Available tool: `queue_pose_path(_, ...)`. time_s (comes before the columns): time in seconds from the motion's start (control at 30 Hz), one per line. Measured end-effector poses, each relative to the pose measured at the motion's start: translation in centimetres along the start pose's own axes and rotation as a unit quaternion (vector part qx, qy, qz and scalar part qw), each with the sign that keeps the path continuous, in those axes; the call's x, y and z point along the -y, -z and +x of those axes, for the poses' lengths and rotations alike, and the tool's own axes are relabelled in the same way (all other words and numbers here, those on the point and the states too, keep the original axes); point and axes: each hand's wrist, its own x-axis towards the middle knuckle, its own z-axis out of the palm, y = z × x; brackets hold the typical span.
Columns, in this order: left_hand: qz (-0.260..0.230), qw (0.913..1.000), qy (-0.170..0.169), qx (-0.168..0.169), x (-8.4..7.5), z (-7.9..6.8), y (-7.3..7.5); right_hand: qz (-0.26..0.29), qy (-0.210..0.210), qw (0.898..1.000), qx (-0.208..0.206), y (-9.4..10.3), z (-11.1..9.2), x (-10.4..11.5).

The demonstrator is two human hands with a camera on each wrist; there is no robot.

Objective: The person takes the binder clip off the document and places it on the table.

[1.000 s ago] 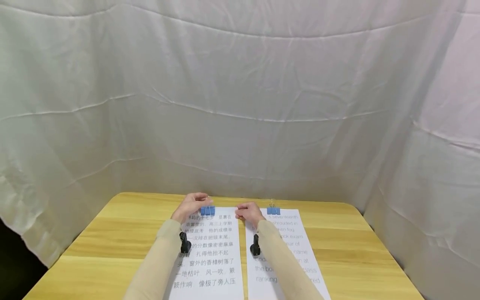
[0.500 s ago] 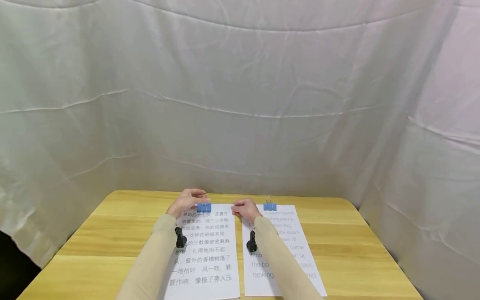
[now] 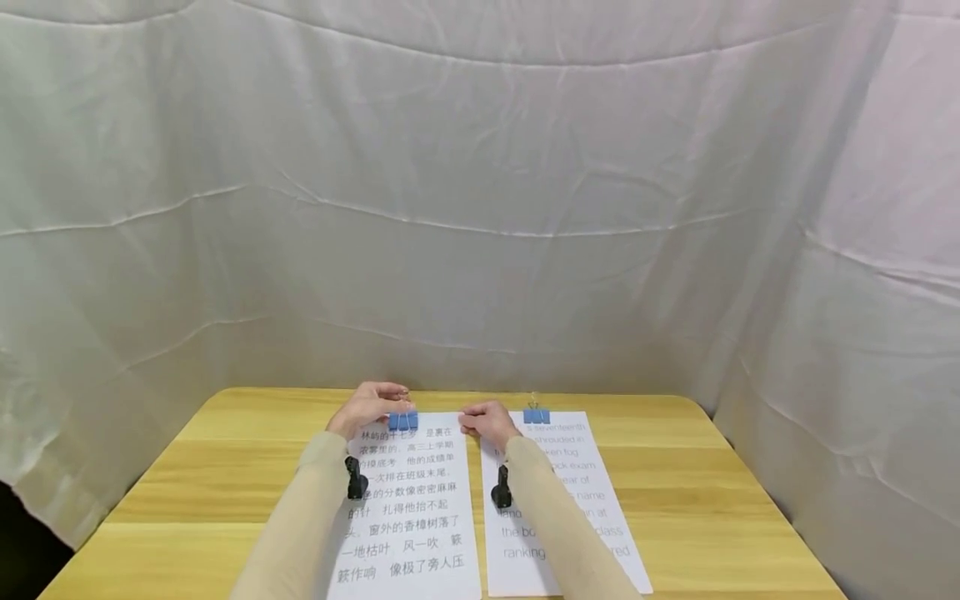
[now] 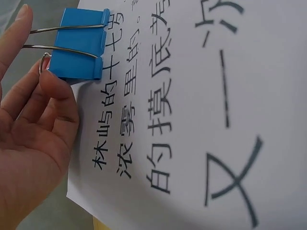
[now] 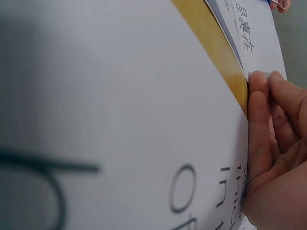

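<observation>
At the top edge of a stack of white paper printed with Chinese characters (image 3: 405, 500), my left hand (image 3: 363, 410) pinches the wire handles of a blue binder clip (image 4: 79, 43). The clip's blue body sits over the paper's edge, above the first line of text. My right hand (image 3: 487, 421) pinches the same stack's upper right corner (image 5: 261, 60) between thumb and fingers. Under the right wrist lies a second white sheet, printed in English (image 3: 592, 508), partly hidden by the forearm. Another blue binder clip (image 3: 536, 416) grips that sheet's top edge.
Both papers lie side by side on a wooden table (image 3: 697, 492) with a narrow strip of wood between them. Grey-white curtain cloth (image 3: 480, 250) hangs behind the table and along both sides. A black camera mount (image 3: 356, 479) is on the left wrist.
The head view has shifted slightly, moving the papers and hands a little left in the picture. Both hands keep their hold on the clip and the paper corner.
</observation>
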Motion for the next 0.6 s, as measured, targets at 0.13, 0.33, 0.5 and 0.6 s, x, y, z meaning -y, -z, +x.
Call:
queue_pose_path(0.13,-0.001,0.9999,-0.009,0.004,-0.2,0.2,-0.2,0.0,-0.008,1.0,-0.005,0.2,-0.2,0.1)
queue_pose_path(0.33,-0.008,0.9998,-0.008,0.018,-0.7,0.4,-0.5,-0.003,-0.004,1.0,-0.011,0.3,-0.3,0.3)
queue_pose_path(0.5,-0.006,0.9999,-0.005,-0.009,-0.9,0.6,-0.6,-0.004,-0.009,1.0,-0.015,0.3,-0.4,0.4)
queue_pose_path(0.6,-0.006,0.9991,-0.007,-0.041,-1.1,0.8,-0.5,-0.001,-0.015,1.0,-0.021,0.3,-0.3,0.5)
